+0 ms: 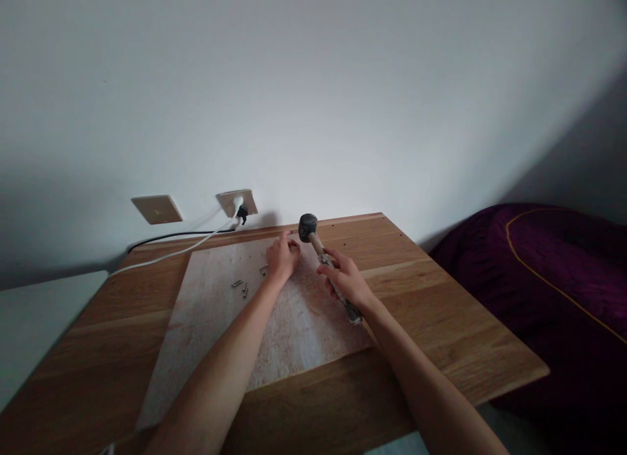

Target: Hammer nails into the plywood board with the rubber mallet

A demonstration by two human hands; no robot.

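Note:
My right hand (344,279) is wrapped round the pale handle of a mallet (308,227). The mallet's dark, rounded head is raised above the far edge of a pale, worn board (206,324). Close to the left of that head, my left hand (284,256) is at the board's far edge with thumb and fingers brought together. Whatever they pinch is too small and hidden to name. Several small metal fasteners (245,290), like screws or bolts, lie on the board left of my left wrist.
The board rests on a wooden tabletop (441,324) with small dark holes near its back edge. Behind stands a white wall with a socket (249,200), where a white cable (181,251) and a black plug meet. A purple cushioned item (480,266) is on the right.

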